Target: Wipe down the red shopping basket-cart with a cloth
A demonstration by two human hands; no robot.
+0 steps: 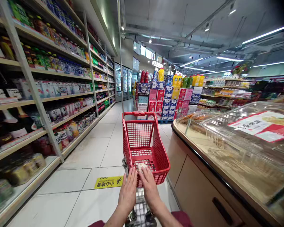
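Note:
A red plastic shopping cart point(162, 157) stands in front of me, its upper handle bar at the far end. My left hand point(129, 186) reaches over the near rim of its basket, fingers stretched out and side by side. Beside it, my right hand point(149, 186) also has its fingers extended at the near rim. A small crumpled whitish thing point(141, 166) shows just beyond my fingertips, mostly at the right hand. Whether the fingers touch it or it lies in the basket, I cannot tell. The backs of my hands hide part of the rim.
Shelves of bottles and cans point(59, 96) line the left. A yellow floor sign point(109, 182) lies on white tiles. On the right stands a counter point(194, 179) with clear lidded displays point(241, 135). Stacked drink cartons point(159, 97) are ahead, with glass-door coolers point(125, 78) beyond.

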